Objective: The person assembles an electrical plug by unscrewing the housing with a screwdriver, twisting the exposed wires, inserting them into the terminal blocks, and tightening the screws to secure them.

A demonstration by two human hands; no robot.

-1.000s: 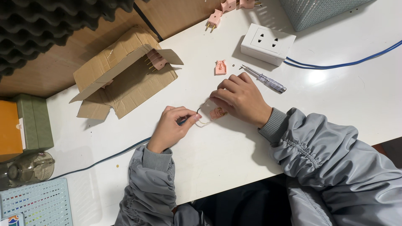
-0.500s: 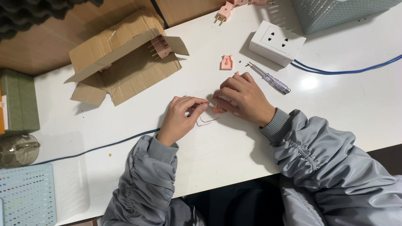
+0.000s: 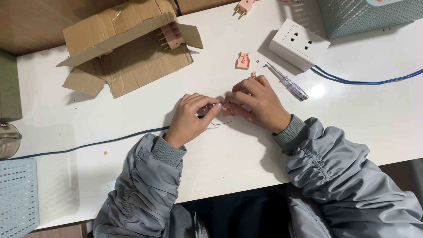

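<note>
My left hand (image 3: 190, 118) pinches the end of a dark cable (image 3: 88, 146) whose bare copper strands show by my fingertips. My right hand (image 3: 257, 102) grips a small pink plug part (image 3: 228, 111), mostly hidden under its fingers. The two hands meet fingertip to fingertip at the middle of the white table (image 3: 229, 163). A pink plug cover (image 3: 243, 60) lies just beyond my right hand, and a clear-handled screwdriver (image 3: 288, 82) lies to its right.
An open cardboard box (image 3: 128, 53) with pink plugs (image 3: 171, 36) stands at the back left. A white socket block (image 3: 298, 43) with a blue cable (image 3: 365, 81) sits back right beside a teal mesh basket (image 3: 370, 15). Another mesh basket (image 3: 17, 194) is at the front left.
The view has shifted, so the box and socket now sit further left and up. Both hands stay together over the cable end, with my left fingers now pinched closer to my right.
</note>
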